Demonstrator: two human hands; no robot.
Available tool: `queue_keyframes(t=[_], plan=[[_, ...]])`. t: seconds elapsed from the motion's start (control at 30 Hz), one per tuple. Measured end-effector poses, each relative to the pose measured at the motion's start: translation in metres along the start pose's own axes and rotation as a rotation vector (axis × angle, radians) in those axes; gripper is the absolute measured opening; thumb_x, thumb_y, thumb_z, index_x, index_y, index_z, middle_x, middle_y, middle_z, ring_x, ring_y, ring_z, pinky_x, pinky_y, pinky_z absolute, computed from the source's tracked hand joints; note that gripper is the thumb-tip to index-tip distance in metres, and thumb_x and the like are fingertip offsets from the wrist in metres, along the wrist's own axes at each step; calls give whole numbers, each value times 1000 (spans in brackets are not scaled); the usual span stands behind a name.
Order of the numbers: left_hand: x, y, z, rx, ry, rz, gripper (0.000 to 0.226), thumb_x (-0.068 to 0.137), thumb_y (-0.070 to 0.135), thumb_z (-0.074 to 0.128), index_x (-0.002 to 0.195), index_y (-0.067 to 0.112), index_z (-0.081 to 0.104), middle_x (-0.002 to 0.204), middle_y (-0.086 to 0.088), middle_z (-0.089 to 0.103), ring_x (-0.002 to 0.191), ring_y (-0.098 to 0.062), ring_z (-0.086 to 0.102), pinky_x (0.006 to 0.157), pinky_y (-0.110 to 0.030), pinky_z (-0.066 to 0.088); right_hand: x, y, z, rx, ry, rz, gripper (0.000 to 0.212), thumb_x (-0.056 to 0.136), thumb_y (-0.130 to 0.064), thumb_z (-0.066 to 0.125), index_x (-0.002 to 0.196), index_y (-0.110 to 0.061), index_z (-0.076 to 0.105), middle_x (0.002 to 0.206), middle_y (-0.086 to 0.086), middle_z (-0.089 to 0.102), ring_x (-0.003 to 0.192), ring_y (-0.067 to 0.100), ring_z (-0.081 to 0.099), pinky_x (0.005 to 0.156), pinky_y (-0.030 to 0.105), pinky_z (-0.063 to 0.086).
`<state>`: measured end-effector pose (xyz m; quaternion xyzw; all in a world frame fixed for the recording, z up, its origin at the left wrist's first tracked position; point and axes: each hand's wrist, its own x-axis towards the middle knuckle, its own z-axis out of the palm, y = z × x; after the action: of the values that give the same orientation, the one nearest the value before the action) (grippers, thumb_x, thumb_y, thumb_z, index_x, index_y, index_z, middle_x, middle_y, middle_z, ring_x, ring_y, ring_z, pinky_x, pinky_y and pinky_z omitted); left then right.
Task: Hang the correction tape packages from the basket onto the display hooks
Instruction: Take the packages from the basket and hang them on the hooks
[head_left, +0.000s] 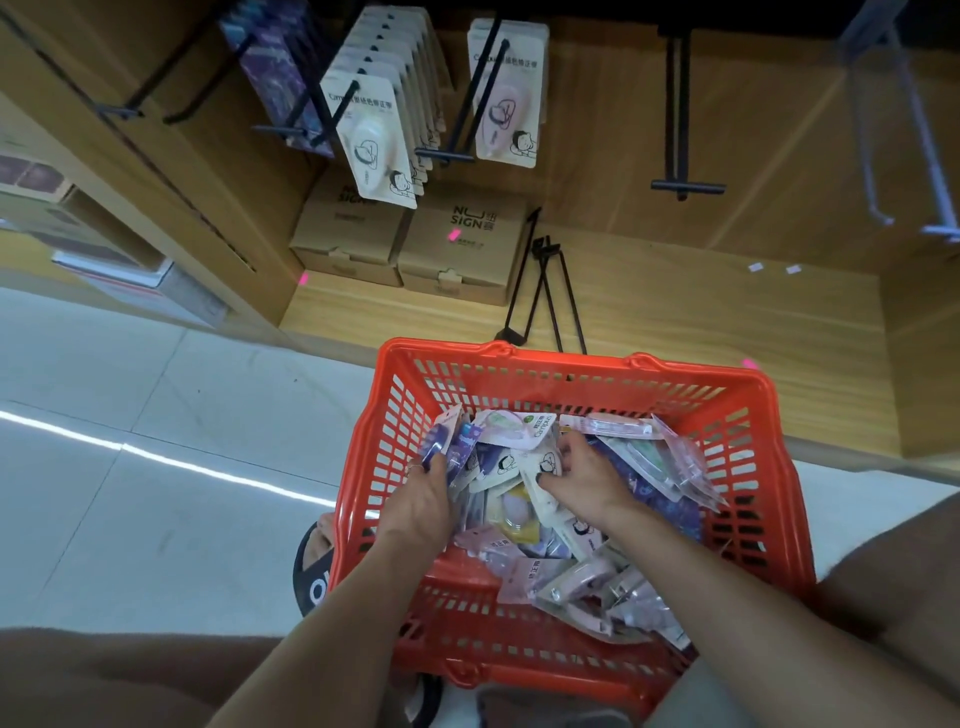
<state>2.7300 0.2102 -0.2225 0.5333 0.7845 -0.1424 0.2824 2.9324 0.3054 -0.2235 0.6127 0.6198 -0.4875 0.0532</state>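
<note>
Both hands are reaching down into a red plastic basket (769, 415) that is sitting on the pale floor just in front of a wooden display shelf (675, 322). The basket is holding a loose heap of correction tape packages (613, 571), mostly pink, white and purple cards lying at all angles.

The left hand (421, 506) is at the left side of the heap, its fingers curling around a few purple-fronted packages (441, 441) that are standing upright against the basket wall. The right hand (587, 475) is lying nearer the middle, thumb and fingers closing on a white package with a cartoon figure (543, 467); how firmly it is pinching cannot be told.

On the far panel, black display hooks are jutting out. One left hook is carrying a full row of white packages (379, 124), the next hook a few pink packages (509, 93), and a bare hook (683, 156) is hanging to the right. Two brown cardboard boxes (457, 249) are sitting on the shelf below, with loose hooks (545, 291) lying beside them.
</note>
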Motion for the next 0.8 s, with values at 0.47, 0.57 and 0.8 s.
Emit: queue_keyframes(t=[0.47,0.57,0.8], plan=[[-11,-7,6,78,7,135,48,102,55,54,140,29,39,162,-27,17,152,-42,22,120,-47,37,17,-4,-6,360,-2,262,60,84,-63,74,125,-21,65,133,3,59,114,26,56,93,37,41],[-10,-5,7,-188,-58,129,34,106,45,53,127,18,55,165,-28,19,150,-44,31,119,-43,38,21,-5,-2,225,16,245,67,85,-54,76,137,-15,62,142,5,60,123,28,62,91,35,47],[3,5,-2,-629,34,-28,42,109,29,52,76,5,63,107,-22,65,102,-33,63,89,-32,47,21,3,2,206,61,261,25,77,-24,87,90,-21,66,89,-2,71,78,16,68,59,28,46]])
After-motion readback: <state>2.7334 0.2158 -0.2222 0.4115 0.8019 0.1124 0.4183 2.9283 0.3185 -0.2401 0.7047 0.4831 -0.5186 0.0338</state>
